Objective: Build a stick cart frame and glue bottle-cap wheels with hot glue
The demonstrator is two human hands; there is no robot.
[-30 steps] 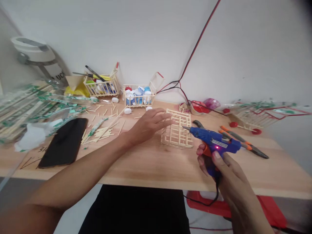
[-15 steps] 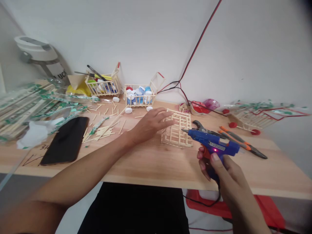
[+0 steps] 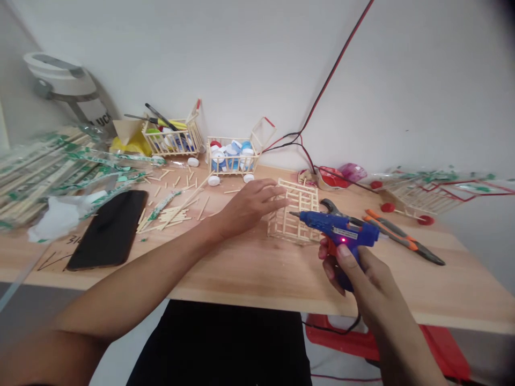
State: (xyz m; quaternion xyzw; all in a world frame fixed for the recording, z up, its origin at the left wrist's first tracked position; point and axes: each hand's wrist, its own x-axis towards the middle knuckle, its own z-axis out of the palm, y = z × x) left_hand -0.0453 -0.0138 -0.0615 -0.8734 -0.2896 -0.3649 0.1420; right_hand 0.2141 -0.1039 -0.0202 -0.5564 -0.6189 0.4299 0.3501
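Head view showed a stick crate (image 3: 295,212) standing upright on the counter (image 3: 257,279), near its middle and well apart from the phone (image 3: 108,228) at the left. The left hand (image 3: 251,206) was laid against the crate's left side. Its grip was apart, with the fingers (image 3: 273,194) stretched flat and only the tips touching the upper rail, so nothing was clamped. The right hand (image 3: 354,268) was closed, its grip clamped on the handle of a blue glue gun (image 3: 338,230). The gun's lamp was lit red, and its nozzle was held just in front of the crate's near face. Whether the nozzle touched a stick could not be told. Pliers (image 3: 402,238) were lying behind the gun, and loose sticks (image 3: 171,214) were scattered to the left.

Several risks were judged from this:
- The crate was only steadied, not gripped, so it could be slid or tipped by a push from the nozzle.
- The thin rails could be cracked by such a push.
- The nozzle was near the left fingertips, so a burn could be caused by a small slip.
- Glue could be dripped or strung onto the counter if the trigger were pressed away from a joint.
- The cord (image 3: 350,324) hung off the counter's edge, where it could be snagged and the gun jerked.
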